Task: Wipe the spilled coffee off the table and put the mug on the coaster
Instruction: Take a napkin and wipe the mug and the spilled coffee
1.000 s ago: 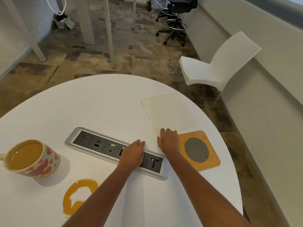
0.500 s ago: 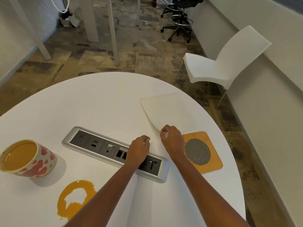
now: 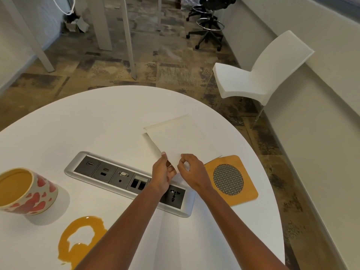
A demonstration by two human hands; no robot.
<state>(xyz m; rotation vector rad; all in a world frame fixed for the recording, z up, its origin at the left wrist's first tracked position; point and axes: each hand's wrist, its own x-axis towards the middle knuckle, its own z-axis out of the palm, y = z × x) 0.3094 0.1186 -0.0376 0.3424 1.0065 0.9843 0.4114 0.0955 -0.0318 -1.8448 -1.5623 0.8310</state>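
A white napkin lies on the round white table, its near corner lifted. My left hand pinches that corner's left edge. My right hand pinches the same corner from the right. An orange coaster with a round metal mesh centre lies just right of my right hand. At the far left stands a cream mug with red hearts, full of orange-brown coffee. A ring-shaped coffee spill spreads on the table in front of the mug, beside my left forearm.
A recessed silver socket panel runs across the table under my left wrist. Beyond the table stand a white chair at the right, a black swivel stool at the back, and white table legs.
Both hands went from lying flat on the table and napkin edge to pinching the napkin's near corner, which has lifted and peeled up. The view shifted slightly left.
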